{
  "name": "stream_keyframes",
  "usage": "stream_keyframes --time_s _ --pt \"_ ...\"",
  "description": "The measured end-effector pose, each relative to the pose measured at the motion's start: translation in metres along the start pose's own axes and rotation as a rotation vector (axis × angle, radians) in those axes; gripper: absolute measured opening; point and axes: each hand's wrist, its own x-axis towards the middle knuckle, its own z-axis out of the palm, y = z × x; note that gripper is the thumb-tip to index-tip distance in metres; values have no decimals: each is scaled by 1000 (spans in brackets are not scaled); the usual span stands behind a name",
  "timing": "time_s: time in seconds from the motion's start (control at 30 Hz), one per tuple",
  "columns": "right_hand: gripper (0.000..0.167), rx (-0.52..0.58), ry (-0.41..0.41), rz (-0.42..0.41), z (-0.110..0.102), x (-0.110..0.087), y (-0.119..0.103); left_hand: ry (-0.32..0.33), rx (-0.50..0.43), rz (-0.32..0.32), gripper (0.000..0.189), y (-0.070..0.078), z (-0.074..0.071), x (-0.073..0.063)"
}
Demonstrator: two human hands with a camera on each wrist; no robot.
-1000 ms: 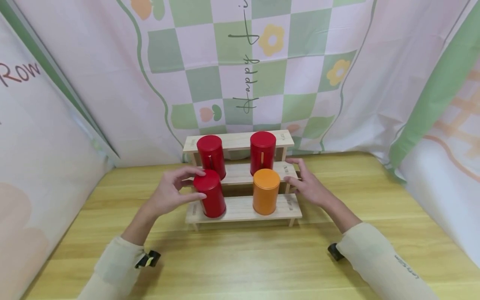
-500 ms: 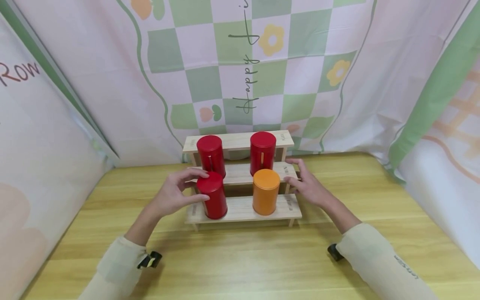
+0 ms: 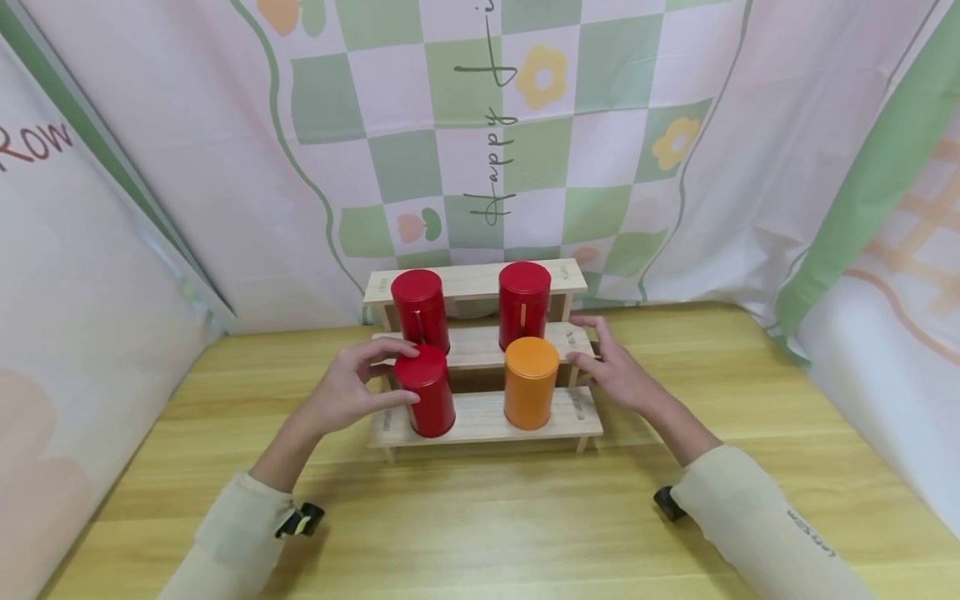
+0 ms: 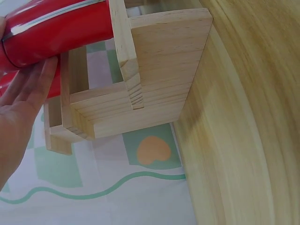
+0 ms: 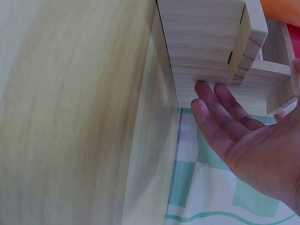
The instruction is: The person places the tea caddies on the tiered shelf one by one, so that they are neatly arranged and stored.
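In the head view, my left hand (image 3: 352, 386) holds a red canister (image 3: 429, 400), thumb in front and fingers behind its lid. This canister stands upright at the left of the lowest step of a three-step wooden display shelf (image 3: 480, 417). An orange canister (image 3: 532, 383) stands to its right on that step. On the middle step are a left red canister (image 3: 418, 304) and a right red canister (image 3: 523, 302). My right hand (image 3: 618, 371) grips the middle step's right end between thumb and index finger; its other fingers (image 5: 215, 122) extend beside the shelf's side in the right wrist view.
The shelf stands on a wood-grain table (image 3: 480, 517), near its back edge. Behind it hangs a checkered green and white curtain (image 3: 480, 167). A white cloth panel (image 3: 90, 275) borders the left side, and another curtain (image 3: 877, 333) the right.
My left hand has shifted the front red canister slightly right along the lowest step, mostly in the first half second. My right hand keeps its place at the shelf's end.
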Motion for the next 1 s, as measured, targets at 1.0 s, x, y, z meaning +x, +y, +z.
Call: stream_keyframes --time_s 1.0 --pt "61 -4 -18 2 -2 1 1 -21 -33 18 56 -4 -4 -5"
